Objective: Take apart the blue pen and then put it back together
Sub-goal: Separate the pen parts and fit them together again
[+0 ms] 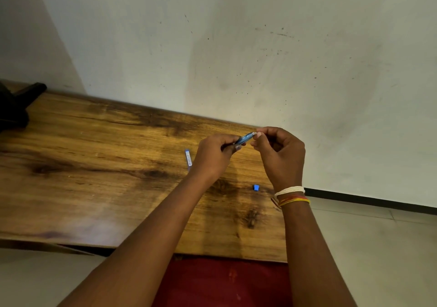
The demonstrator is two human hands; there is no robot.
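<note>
My left hand [216,156] grips the blue pen barrel [244,139] above the wooden table [94,165], with most of the barrel hidden inside the fist. My right hand [280,155] pinches the barrel's pale end between thumb and forefinger. A slim blue pen part with a white label [188,157] lies on the table just left of my left hand. A small blue end piece [256,187] lies on the table below my right hand, near the wrist.
A dark object [16,105] sits at the table's far left corner. The table's far edge meets a white wall [236,46]. Its right edge drops to a tiled floor [378,247]. Red cloth [222,283] lies below the near edge.
</note>
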